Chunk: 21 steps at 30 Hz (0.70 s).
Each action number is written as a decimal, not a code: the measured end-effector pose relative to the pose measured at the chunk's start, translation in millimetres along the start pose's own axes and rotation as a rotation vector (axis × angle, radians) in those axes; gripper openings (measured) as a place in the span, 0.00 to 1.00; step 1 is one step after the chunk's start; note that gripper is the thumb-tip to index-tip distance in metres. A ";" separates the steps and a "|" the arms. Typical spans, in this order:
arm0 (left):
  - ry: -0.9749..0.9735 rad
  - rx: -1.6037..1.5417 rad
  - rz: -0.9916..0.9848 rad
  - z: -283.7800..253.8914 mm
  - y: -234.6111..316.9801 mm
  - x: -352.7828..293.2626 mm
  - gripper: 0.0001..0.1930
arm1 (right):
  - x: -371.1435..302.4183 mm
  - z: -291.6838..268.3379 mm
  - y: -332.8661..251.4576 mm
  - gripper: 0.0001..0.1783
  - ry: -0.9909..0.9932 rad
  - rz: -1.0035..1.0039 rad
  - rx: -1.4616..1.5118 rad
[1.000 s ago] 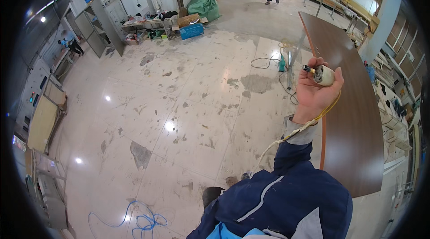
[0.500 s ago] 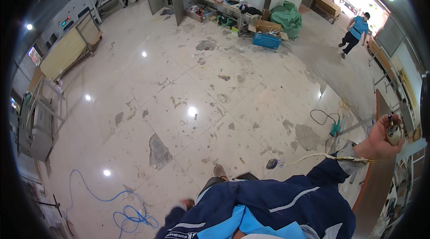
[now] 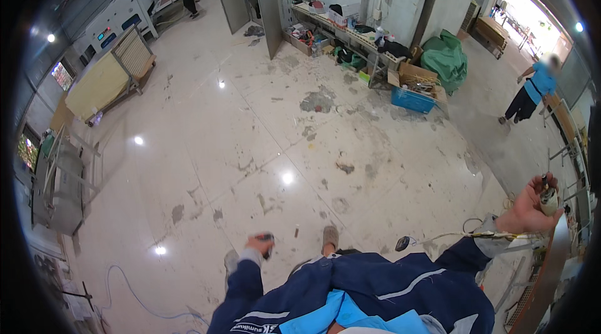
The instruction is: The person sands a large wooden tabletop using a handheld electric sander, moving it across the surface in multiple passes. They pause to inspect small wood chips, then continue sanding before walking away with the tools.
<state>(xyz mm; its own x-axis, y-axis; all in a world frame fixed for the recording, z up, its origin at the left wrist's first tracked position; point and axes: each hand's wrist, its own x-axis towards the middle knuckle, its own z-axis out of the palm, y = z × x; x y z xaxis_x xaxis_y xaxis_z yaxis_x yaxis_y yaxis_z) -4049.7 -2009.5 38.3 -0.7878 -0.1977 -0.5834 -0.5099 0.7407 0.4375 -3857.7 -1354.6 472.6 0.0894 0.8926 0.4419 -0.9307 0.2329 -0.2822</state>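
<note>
My right hand [image 3: 524,212] is raised at the right, its fingers closed round a small cream, rounded thing with a dark upright stem [image 3: 549,201]; its kind is unclear. A pale and dark cord [image 3: 463,234] runs from near that wrist leftward to a small dark roundish thing [image 3: 402,244]. Below and beside this hand stands the edge of a reddish-brown board [image 3: 543,274]. My left hand [image 3: 255,244] hangs out over the floor in front of my left foot, closed on a small dark object [image 3: 268,244] too blurred to name.
Tiled floor [image 3: 250,146] with worn patches spreads ahead. A blue hose [image 3: 119,271] lies at the lower left. Further off are a tilted yellowish panel cart [image 3: 100,83], a cluttered bench [image 3: 350,33], a blue crate [image 3: 412,101] and a green sack [image 3: 444,60]. One person [image 3: 532,90] walks at the right.
My left hand has swung forward from beside my body, bringing the dark object into sight. The room has shifted in view as I move. My right hand keeps its hold; the walking person is nearer.
</note>
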 end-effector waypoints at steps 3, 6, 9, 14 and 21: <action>-0.578 0.068 -0.033 21.8 -20.5 25.6 0.36 | 8.3 63.1 123.2 0.38 -0.026 0.148 0.163; -0.555 0.060 -0.269 33.2 -10.0 53.4 0.35 | 5.3 119.5 246.5 0.38 0.005 0.211 0.165; -0.506 0.006 -0.314 18.8 43.6 124.8 0.34 | 0.9 167.3 363.0 0.38 -0.304 0.353 0.238; -0.517 0.011 -0.288 -35.2 137.6 280.6 0.33 | -11.7 246.1 544.3 0.36 -0.299 0.424 0.109; -0.466 0.409 0.171 -191.0 331.9 548.7 0.38 | 8.5 361.4 776.2 0.21 -0.470 0.660 0.007</action>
<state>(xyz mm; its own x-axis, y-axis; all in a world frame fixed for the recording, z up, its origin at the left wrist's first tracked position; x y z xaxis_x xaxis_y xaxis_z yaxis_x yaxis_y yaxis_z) -4717.2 -1994.9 -5.9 -0.5664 0.1760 -0.8051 -0.1449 0.9404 0.3075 -4707.6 -1305.7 565.1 -0.6357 0.5896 0.4983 -0.7420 -0.2886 -0.6051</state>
